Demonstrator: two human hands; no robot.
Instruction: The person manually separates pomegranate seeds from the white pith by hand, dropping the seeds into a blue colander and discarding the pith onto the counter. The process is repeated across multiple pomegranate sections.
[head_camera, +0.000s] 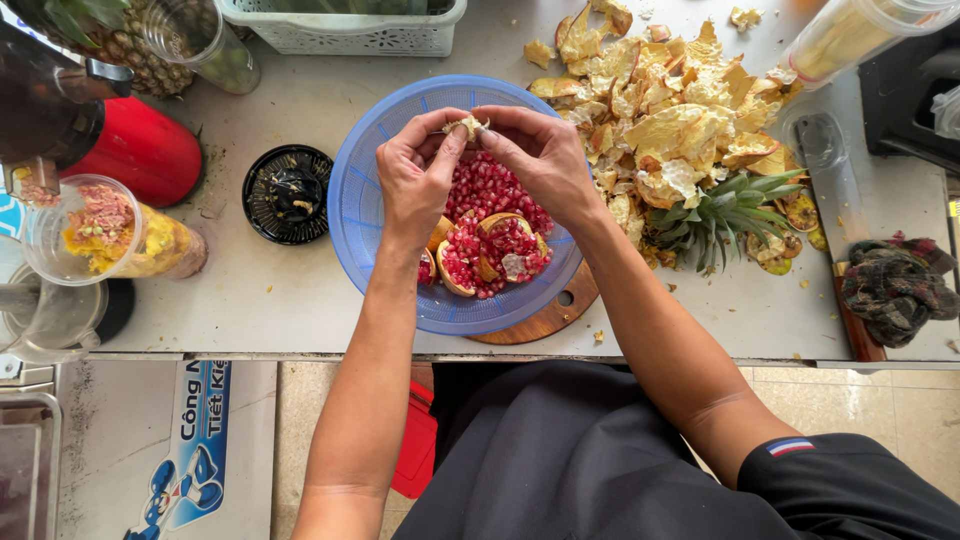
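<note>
1. Both hands — left hand, right hand — pinched one pomegranate scrap together over the blue bowl.
2. Pomegranate pieces lay below, toward 6 o'clock.
3. Pineapple peels were piled at 2 o'clock.

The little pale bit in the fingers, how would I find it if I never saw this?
Find the big blue bowl in the middle of the grey counter. Above its red seeds, the left hand and right hand meet. Pinched between their fingertips is the pale pomegranate scrap, creamy-yellow, unlike everything red below.
</note>
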